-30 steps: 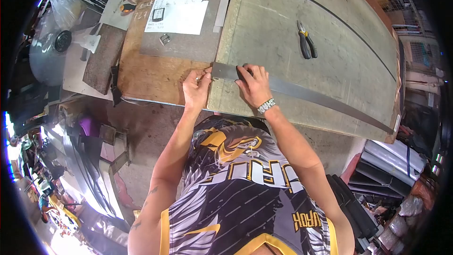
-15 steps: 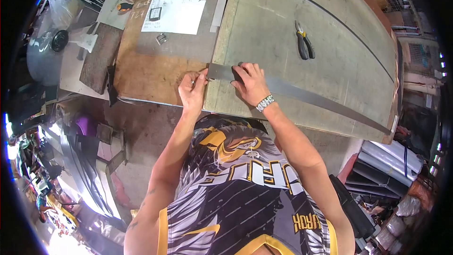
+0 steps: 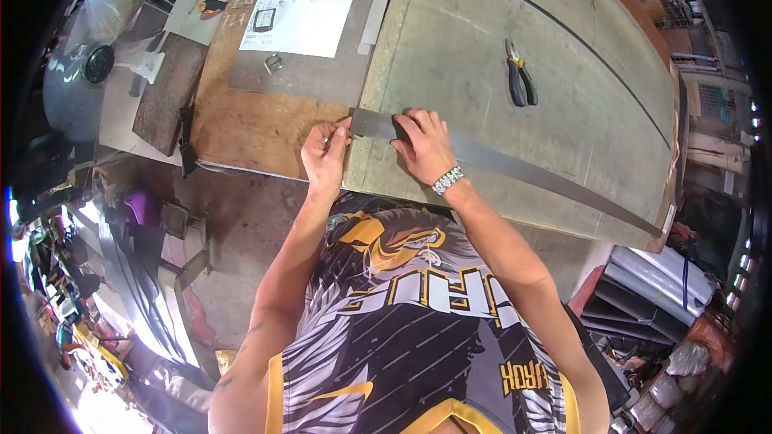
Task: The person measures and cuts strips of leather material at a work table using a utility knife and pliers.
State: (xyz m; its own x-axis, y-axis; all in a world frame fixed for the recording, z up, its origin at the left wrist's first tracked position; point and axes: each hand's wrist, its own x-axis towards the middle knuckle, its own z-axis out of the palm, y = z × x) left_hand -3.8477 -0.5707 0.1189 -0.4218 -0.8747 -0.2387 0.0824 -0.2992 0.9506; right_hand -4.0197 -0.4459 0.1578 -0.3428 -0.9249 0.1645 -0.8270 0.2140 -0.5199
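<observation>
A long dark grey strip (image 3: pixel 547 181) lies across the board-topped table, its left end (image 3: pixel 366 122) reaching past the board's edge. My right hand (image 3: pixel 426 145), wearing a silvery bracelet (image 3: pixel 447 180), bends over the strip near that end, its fingers closed on it. A small black piece (image 3: pixel 398 124) shows at its fingertips. Just beyond the strip's tip, my left hand (image 3: pixel 323 157) is closed in a pinch, fingertips right at the tip. A small shiny bit shows between its fingers; I cannot tell what it is.
Pliers (image 3: pixel 519 74) with black and yellow handles lie on the board (image 3: pixel 458 40). Farther left are a written paper sheet (image 3: pixel 318 28), a metal buckle (image 3: pixel 274 63) and a black rectangular frame (image 3: pixel 264 20). Rolled sheets (image 3: pixel 659 281) are stacked below the table at right.
Both hands keep nearly the same hold at the strip's left end. The view has shifted slightly; the pliers and strip lie as before.
</observation>
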